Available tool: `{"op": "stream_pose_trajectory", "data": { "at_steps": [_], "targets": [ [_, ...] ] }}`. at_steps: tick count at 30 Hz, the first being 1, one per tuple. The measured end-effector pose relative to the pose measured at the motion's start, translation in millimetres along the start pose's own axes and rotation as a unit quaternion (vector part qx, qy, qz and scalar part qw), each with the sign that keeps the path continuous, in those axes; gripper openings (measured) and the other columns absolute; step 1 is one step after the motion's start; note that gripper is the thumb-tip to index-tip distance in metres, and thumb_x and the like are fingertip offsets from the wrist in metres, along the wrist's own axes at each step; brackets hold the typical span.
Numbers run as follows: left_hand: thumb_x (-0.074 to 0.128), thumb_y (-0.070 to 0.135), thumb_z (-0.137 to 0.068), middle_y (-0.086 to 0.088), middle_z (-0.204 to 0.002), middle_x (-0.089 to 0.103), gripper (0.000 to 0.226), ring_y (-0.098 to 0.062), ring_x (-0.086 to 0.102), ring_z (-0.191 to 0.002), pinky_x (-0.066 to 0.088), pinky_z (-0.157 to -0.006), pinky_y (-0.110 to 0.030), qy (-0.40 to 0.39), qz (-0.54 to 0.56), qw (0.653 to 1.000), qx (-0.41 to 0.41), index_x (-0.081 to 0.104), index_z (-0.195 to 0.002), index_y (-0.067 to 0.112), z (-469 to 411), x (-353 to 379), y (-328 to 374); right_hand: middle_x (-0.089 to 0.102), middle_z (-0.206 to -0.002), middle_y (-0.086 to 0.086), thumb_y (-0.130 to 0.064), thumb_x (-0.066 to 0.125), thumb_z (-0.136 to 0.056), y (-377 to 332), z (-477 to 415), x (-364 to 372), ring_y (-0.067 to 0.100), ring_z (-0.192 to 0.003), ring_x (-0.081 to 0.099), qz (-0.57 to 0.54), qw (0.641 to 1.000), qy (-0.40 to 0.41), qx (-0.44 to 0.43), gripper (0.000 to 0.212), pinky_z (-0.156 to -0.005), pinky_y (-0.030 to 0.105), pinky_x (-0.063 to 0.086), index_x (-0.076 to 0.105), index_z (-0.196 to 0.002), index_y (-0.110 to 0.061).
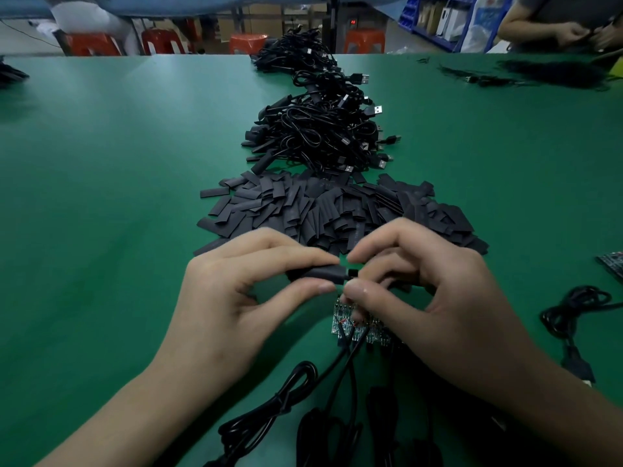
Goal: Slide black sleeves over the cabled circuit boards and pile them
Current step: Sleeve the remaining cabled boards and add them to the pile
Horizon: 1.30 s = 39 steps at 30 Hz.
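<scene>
Both forearms reach in from below. Left hand (236, 291) pinches with thumb and forefinger; right hand (435, 298) mirrors it, fingers curled, grips meeting fingertip to fingertip.

Almost nothing is reading clearly here. A small red lit display (353, 21) is glowing on a dark box behind the worktop's far edge, but its digits are too small and blurred to make out. Faint pale print is running along one black sleeve (356, 234) near the front of the loose pile, and it is too smeared to read. The circuit boards (344, 318) are showing no legible markings.
</scene>
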<state>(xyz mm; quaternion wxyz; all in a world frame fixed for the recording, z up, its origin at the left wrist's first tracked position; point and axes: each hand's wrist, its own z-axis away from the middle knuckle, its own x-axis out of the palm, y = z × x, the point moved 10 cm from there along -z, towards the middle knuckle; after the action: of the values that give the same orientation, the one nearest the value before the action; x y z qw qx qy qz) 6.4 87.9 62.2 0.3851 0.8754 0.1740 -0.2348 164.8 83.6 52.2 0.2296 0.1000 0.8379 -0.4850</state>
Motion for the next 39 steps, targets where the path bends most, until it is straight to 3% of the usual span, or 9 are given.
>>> {"op": "stream_pose_trajectory", "data": {
  "at_steps": [4, 6, 7, 11, 14, 18, 23, 35, 39],
  "targets": [
    [0.079, 0.031, -0.082, 0.003, -0.096, 0.058, 0.026, -0.017, 0.058, -0.087, 0.044, -0.075, -0.021, 0.045, -0.026, 0.998, -0.024, 0.077, -0.108, 0.030, 1, -7, -8, 0.076, -0.079, -0.014, -0.028, 0.063, -0.097, 10, 1, 4, 0.011, -0.076, 0.074, -0.017, 0.998, -0.029, 0.052, 0.002, -0.076, 0.025, 0.055, 0.065, -0.097, -0.029],
    [0.082, 0.029, -0.082, 0.002, -0.096, 0.055, 0.030, -0.016, 0.057, -0.084, 0.045, -0.073, -0.021, 0.060, -0.039, 0.997, -0.035, 0.075, -0.111, 0.032, 3, -5, -11, 0.075, -0.078, -0.018, -0.031, 0.063, -0.096, 7, 1, 5, 0.024, -0.066, 0.071, 0.024, 0.999, -0.015, 0.034, 0.003, -0.069, 0.042, 0.056, 0.065, -0.093, -0.031],
    [0.080, 0.029, -0.081, 0.003, -0.097, 0.056, 0.031, -0.015, 0.057, -0.085, 0.045, -0.075, -0.018, 0.067, -0.041, 0.996, -0.040, 0.075, -0.112, 0.032, 3, -5, -12, 0.074, -0.076, -0.019, -0.032, 0.063, -0.096, 3, 1, 5, 0.028, -0.062, 0.069, 0.049, 0.999, -0.001, 0.015, 0.003, -0.062, 0.044, 0.054, 0.065, -0.093, -0.032],
    [0.080, 0.040, -0.084, 0.008, -0.108, 0.063, 0.040, -0.014, 0.065, -0.101, 0.054, -0.088, -0.026, 0.068, -0.007, 0.996, -0.058, 0.071, -0.122, 0.030, 5, -3, -14, 0.071, -0.073, -0.016, -0.024, 0.069, -0.095, -11, 3, 0, 0.006, -0.068, 0.069, 0.129, 0.989, 0.049, -0.060, 0.004, -0.061, 0.036, 0.053, 0.071, -0.095, -0.021],
    [0.076, 0.047, -0.079, 0.011, -0.114, 0.064, 0.053, -0.018, 0.065, -0.110, 0.054, -0.094, -0.027, 0.060, 0.041, 0.995, -0.068, 0.068, -0.128, 0.028, 5, 0, -15, 0.070, -0.076, -0.013, -0.024, 0.070, -0.094, -16, 5, -1, 0.004, -0.070, 0.066, 0.185, 0.977, 0.062, -0.087, 0.006, -0.063, 0.035, 0.052, 0.074, -0.095, -0.019],
    [0.080, 0.041, -0.078, 0.007, -0.116, 0.067, 0.053, -0.023, 0.066, -0.113, 0.054, -0.098, -0.036, 0.063, 0.097, 0.990, -0.074, 0.067, -0.127, 0.025, 6, 1, -18, 0.070, -0.077, -0.012, -0.028, 0.067, -0.096, -21, 6, 3, 0.006, -0.069, 0.061, 0.230, 0.966, 0.058, -0.106, 0.009, -0.065, 0.033, 0.048, 0.074, -0.097, -0.023],
    [0.081, 0.034, -0.079, 0.004, -0.119, 0.067, 0.050, -0.022, 0.066, -0.112, 0.053, -0.096, -0.032, 0.082, 0.082, 0.992, -0.041, 0.067, -0.124, 0.018, 4, -5, -8, 0.071, -0.082, -0.017, -0.031, 0.064, -0.096, -20, 6, 2, -0.002, -0.077, 0.065, 0.188, 0.976, 0.058, -0.090, 0.011, -0.069, 0.029, 0.051, 0.072, -0.097, -0.024],
    [0.084, 0.029, -0.078, 0.002, -0.116, 0.065, 0.048, -0.023, 0.065, -0.111, 0.053, -0.094, -0.035, 0.105, 0.032, 0.994, -0.002, 0.068, -0.121, 0.014, 3, -12, 5, 0.071, -0.082, -0.019, -0.030, 0.067, -0.094, -18, 6, 1, -0.002, -0.079, 0.069, 0.156, 0.983, 0.062, -0.076, 0.009, -0.068, 0.030, 0.054, 0.072, -0.094, -0.023],
    [0.083, 0.029, -0.081, 0.000, -0.118, 0.065, 0.048, -0.024, 0.064, -0.112, 0.051, -0.095, -0.029, 0.111, 0.068, 0.991, -0.012, 0.066, -0.124, 0.015, 4, -12, -1, 0.072, -0.087, -0.018, -0.031, 0.068, -0.094, -14, 3, 1, -0.003, -0.086, 0.069, 0.132, 0.988, 0.046, -0.060, 0.013, -0.074, 0.011, 0.045, 0.072, -0.099, -0.019]
  ]
}}
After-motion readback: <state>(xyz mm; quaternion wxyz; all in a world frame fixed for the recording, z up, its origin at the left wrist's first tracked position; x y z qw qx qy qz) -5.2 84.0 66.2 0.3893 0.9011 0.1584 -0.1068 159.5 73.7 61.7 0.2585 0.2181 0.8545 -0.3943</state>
